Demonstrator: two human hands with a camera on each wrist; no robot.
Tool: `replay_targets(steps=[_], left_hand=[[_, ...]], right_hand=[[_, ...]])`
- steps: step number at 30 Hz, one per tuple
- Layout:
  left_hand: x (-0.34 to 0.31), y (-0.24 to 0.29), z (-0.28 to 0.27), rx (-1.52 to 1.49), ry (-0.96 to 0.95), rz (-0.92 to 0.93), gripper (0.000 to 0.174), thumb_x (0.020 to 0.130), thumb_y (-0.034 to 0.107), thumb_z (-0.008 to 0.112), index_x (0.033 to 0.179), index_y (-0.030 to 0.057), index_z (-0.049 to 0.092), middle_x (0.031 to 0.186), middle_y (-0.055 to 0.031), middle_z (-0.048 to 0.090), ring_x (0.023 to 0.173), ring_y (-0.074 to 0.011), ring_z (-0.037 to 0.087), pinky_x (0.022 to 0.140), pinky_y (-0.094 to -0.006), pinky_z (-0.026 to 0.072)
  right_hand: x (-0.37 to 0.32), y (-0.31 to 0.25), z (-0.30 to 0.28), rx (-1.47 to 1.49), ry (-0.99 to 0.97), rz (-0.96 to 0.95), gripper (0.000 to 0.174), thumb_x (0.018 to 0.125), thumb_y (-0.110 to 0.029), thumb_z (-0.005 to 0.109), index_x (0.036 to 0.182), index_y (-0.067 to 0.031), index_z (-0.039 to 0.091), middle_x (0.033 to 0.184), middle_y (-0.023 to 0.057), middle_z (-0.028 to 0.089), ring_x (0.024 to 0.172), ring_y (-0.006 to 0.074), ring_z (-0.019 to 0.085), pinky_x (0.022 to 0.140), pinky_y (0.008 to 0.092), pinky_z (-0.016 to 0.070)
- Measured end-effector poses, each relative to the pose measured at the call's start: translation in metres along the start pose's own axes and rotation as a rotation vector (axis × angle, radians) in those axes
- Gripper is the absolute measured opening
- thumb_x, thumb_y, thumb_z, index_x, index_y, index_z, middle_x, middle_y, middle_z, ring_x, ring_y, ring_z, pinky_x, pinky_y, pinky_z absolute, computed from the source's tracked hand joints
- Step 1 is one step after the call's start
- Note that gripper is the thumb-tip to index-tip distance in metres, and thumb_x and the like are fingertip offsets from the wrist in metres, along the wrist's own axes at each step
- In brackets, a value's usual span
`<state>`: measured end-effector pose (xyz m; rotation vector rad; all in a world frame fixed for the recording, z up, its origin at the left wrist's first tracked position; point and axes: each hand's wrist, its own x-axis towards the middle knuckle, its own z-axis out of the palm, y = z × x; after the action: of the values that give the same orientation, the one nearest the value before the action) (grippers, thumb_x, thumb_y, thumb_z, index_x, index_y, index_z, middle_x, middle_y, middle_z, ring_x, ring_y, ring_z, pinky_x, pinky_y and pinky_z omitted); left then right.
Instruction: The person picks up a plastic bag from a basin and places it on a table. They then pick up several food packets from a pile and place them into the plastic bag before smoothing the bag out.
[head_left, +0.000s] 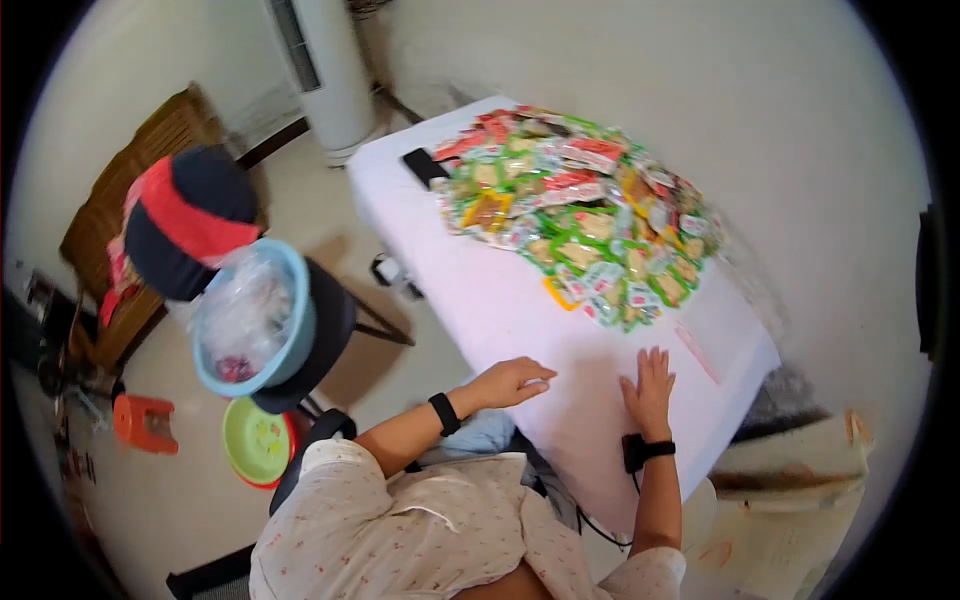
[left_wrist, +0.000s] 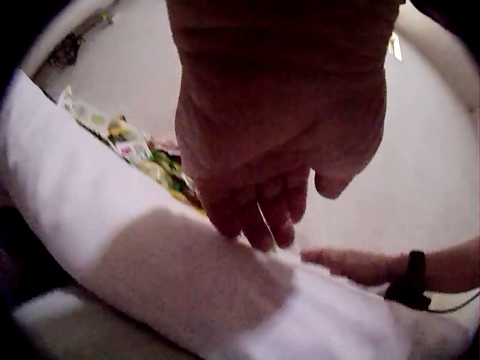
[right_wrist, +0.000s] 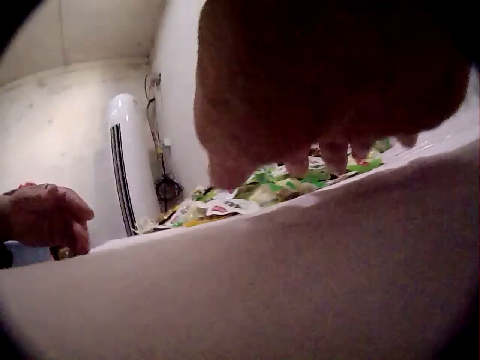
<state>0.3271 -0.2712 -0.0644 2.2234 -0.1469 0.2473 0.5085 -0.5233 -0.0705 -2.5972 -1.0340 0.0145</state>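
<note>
A large heap of small sealed snack packets [head_left: 590, 215], green, red, yellow and clear, covers the far part of a table with a white cloth [head_left: 520, 320]. My right hand [head_left: 650, 400] is palm down over the cloth, fingers straight and spread, just short of the heap's near edge. Over the table's left side hovers my left hand [head_left: 510, 382], its fingers loosely extended and nothing in them; the left wrist view shows its bare palm [left_wrist: 262, 135]. Beside the right fingertips lies a thin, flat pinkish piece [head_left: 697, 350].
A black phone [head_left: 425, 167] lies left of the heap. Left of the table, a blue basin [head_left: 310, 325] with clear plastic bags stands on a dark stool. A green basin [head_left: 240, 462] and an orange stool [head_left: 147, 424] are on the floor. Walls stand behind and to the right.
</note>
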Motion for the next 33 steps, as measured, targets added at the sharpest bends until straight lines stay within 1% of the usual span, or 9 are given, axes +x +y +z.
replay_targets(steps=[5, 11, 15, 19, 23, 26, 28, 29, 33], left_hand=[[-0.086, 0.018, -0.098, 0.059, 0.277, -0.187, 0.028, 0.086, 0.020, 0.057, 0.111, 0.0083, 0.061, 0.102, -0.0119, 0.062, 0.091, -0.0280, 0.059, 0.081, -0.0363, 0.0469], [-0.215, 0.013, -0.245, 0.768, 0.882, -0.558, 0.032, 0.074, 0.013, 0.067, 0.105, 0.0071, 0.062, 0.108, -0.0149, 0.059, 0.100, -0.0323, 0.056, 0.087, -0.0385, 0.0451], [-0.283, -0.010, -0.307, 1.034, 0.744, -0.961, 0.046, 0.067, 0.011, 0.071, 0.112, 0.0100, 0.060, 0.127, -0.0167, 0.048, 0.117, -0.0361, 0.044, 0.093, -0.0408, 0.0417], [-0.298, -0.020, -0.315, 1.223, 0.228, -0.901, 0.041, 0.064, 0.008, 0.068, 0.104, 0.0134, 0.065, 0.131, -0.0153, 0.046, 0.123, -0.0339, 0.039, 0.096, -0.0408, 0.0394], [-0.326, -0.044, -0.326, 1.201, 0.237, -0.881, 0.028, 0.066, 0.006, 0.064, 0.094, 0.0109, 0.067, 0.128, -0.0129, 0.050, 0.123, -0.0311, 0.040, 0.096, -0.0396, 0.0399], [-0.330, -0.020, -0.333, 1.003, 0.537, -0.695, 0.014, 0.073, 0.008, 0.061, 0.086, 0.0071, 0.065, 0.113, -0.0110, 0.060, 0.110, -0.0268, 0.053, 0.088, -0.0349, 0.0443], [-0.325, 0.004, -0.340, 0.521, 0.830, -0.737, 0.007, 0.080, 0.009, 0.058, 0.084, 0.0050, 0.062, 0.095, -0.0106, 0.065, 0.089, -0.0237, 0.062, 0.078, -0.0304, 0.0471], [-0.320, 0.016, -0.342, 0.557, 0.854, -0.701, 0.008, 0.085, 0.010, 0.055, 0.085, 0.0042, 0.059, 0.079, -0.0061, 0.064, 0.073, -0.0164, 0.060, 0.068, -0.0266, 0.0463], [-0.293, 0.027, -0.354, 0.155, 1.043, -0.488, 0.006, 0.087, 0.007, 0.050, 0.089, 0.0050, 0.055, 0.069, 0.0029, 0.054, 0.063, -0.0050, 0.051, 0.056, -0.0205, 0.0406]], right_hand=[[-0.008, -0.028, 0.016, -0.045, -0.158, 0.041, 0.074, 0.079, -0.031, 0.061, 0.142, -0.0105, 0.027, 0.149, 0.0197, 0.012, 0.138, 0.0371, 0.007, 0.104, 0.0635, 0.0071], [-0.009, -0.031, 0.016, -0.085, -0.120, 0.040, 0.072, 0.080, -0.030, 0.059, 0.142, -0.0117, 0.028, 0.150, 0.0170, 0.013, 0.138, 0.0352, 0.009, 0.104, 0.0624, 0.0100], [-0.008, -0.031, 0.017, -0.093, -0.126, 0.047, 0.071, 0.081, -0.031, 0.059, 0.142, -0.0121, 0.028, 0.150, 0.0158, 0.013, 0.139, 0.0343, 0.009, 0.104, 0.0622, 0.0097], [-0.010, -0.026, 0.020, -0.089, -0.110, 0.040, 0.070, 0.081, -0.033, 0.058, 0.141, -0.0123, 0.029, 0.150, 0.0152, 0.013, 0.139, 0.0339, 0.009, 0.104, 0.0618, 0.0092], [-0.009, -0.030, 0.017, -0.084, -0.114, 0.057, 0.070, 0.081, -0.034, 0.058, 0.141, -0.0123, 0.029, 0.150, 0.0151, 0.014, 0.139, 0.0337, 0.009, 0.104, 0.0616, 0.0090], [-0.009, -0.026, 0.020, -0.073, -0.090, 0.036, 0.070, 0.081, -0.034, 0.058, 0.141, -0.0122, 0.030, 0.150, 0.0150, 0.014, 0.139, 0.0336, 0.009, 0.105, 0.0613, 0.0085], [-0.009, -0.026, 0.020, -0.073, -0.094, 0.042, 0.070, 0.081, -0.034, 0.058, 0.141, -0.0121, 0.029, 0.150, 0.0149, 0.013, 0.139, 0.0337, 0.009, 0.105, 0.0610, 0.0084], [-0.009, -0.027, 0.020, -0.077, -0.099, 0.046, 0.070, 0.081, -0.033, 0.059, 0.141, -0.0121, 0.029, 0.150, 0.0148, 0.013, 0.139, 0.0338, 0.009, 0.105, 0.0608, 0.0083], [-0.009, -0.026, 0.021, -0.041, -0.065, 0.047, 0.068, 0.081, -0.034, 0.059, 0.140, -0.0109, 0.032, 0.149, 0.0167, 0.015, 0.139, 0.0337, 0.009, 0.104, 0.0618, 0.0073]])
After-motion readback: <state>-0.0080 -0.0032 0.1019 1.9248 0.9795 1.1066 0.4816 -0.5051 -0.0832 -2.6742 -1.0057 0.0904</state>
